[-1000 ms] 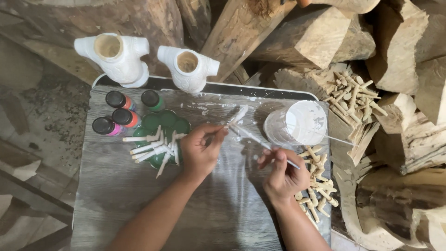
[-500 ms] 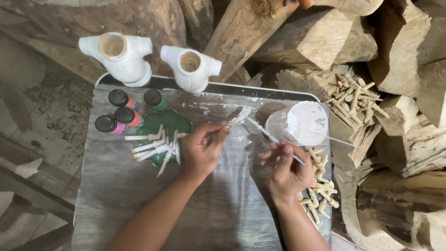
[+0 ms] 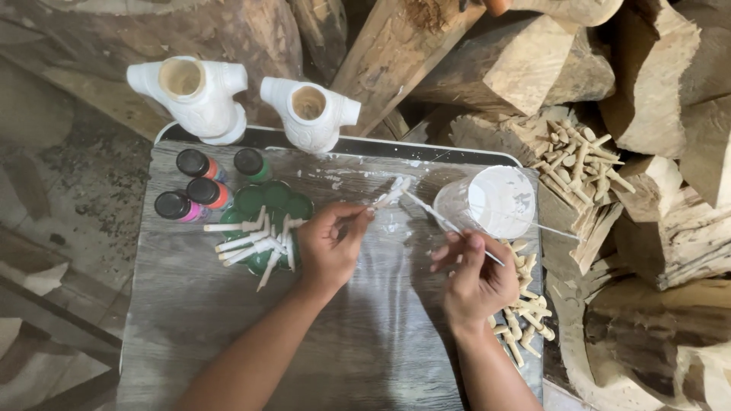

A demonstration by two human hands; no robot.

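Note:
My left hand (image 3: 329, 245) pinches a small wooden piece (image 3: 390, 194) coated in white paint, held just above the grey board (image 3: 228, 342). My right hand (image 3: 476, 278) grips a thin paintbrush (image 3: 442, 221) whose tip touches that piece. A tilted plastic cup of white paint (image 3: 495, 202) lies on its side just right of the brush. Several white-painted pieces (image 3: 251, 243) rest on a green palette (image 3: 270, 205) to the left of my left hand.
Several small paint bottles (image 3: 199, 185) with dark caps stand at the board's upper left. Two white-painted wooden figures (image 3: 196, 95) (image 3: 308, 113) stand behind the board. Unpainted wooden pieces (image 3: 521, 312) lie by my right wrist, more (image 3: 575, 156) on the logs. Log pieces (image 3: 525, 65) crowd the back and right.
The view has drifted slightly. Both hands stay in nearly the same place, the brush still working on the small piece.

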